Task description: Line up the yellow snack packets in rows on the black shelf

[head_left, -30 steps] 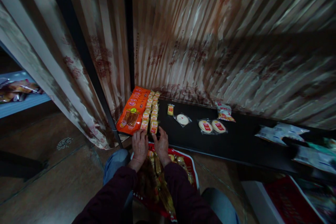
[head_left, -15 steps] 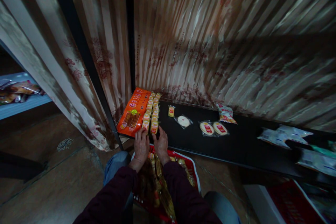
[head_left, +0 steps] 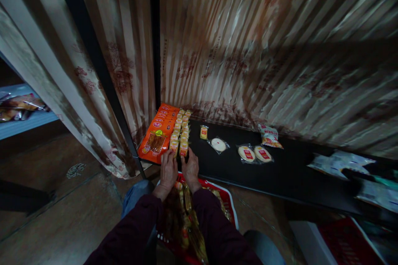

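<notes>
My left hand [head_left: 168,168] and my right hand [head_left: 190,167] rest side by side at the near end of two rows of small yellow snack packets [head_left: 180,131] on a low black shelf [head_left: 280,169]. The fingertips of both hands touch the nearest packets, with the fingers lying flat and slightly curled. A stack of orange snack bags [head_left: 160,133] lies just left of the rows, against the shelf's left end. Below my forearms a red basket [head_left: 228,203] holds more packets on my lap.
Further right on the shelf lie a single yellow packet [head_left: 203,132], a round white cake [head_left: 219,145], two round wrapped cakes [head_left: 255,153], a small bag [head_left: 270,136] and pale packets [head_left: 340,160]. Striped, stained panels form the back wall. Another shelf with bags [head_left: 18,103] stands far left.
Both hands slid a little forward along the shelf, pressing up against the near end of the yellow packet rows. The view shifted slightly.
</notes>
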Demonstrator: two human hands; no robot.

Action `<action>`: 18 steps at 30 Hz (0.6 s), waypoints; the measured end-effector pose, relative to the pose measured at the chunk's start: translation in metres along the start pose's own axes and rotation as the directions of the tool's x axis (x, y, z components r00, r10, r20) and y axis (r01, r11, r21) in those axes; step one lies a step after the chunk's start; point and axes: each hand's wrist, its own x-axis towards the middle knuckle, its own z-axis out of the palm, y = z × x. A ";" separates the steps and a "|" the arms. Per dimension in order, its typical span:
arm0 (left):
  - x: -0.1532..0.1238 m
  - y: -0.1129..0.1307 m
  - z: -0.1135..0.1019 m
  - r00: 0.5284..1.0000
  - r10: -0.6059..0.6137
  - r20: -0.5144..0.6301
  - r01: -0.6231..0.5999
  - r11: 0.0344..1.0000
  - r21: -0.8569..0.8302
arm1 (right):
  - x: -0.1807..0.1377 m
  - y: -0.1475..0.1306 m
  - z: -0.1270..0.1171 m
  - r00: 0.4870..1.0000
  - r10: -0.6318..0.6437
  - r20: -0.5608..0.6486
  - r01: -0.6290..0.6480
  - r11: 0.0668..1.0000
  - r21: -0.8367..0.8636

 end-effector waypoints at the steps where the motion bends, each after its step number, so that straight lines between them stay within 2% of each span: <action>1: 0.000 0.000 0.000 1.000 -0.002 -0.002 0.002 1.000 -0.006 | 0.000 0.000 0.000 1.000 -0.001 -0.001 0.001 1.000 0.001; 18: -0.007 0.001 -0.001 0.999 -0.036 -0.013 0.036 0.999 -0.034 | -0.002 0.006 0.002 1.000 -0.004 -0.008 0.004 1.000 -0.002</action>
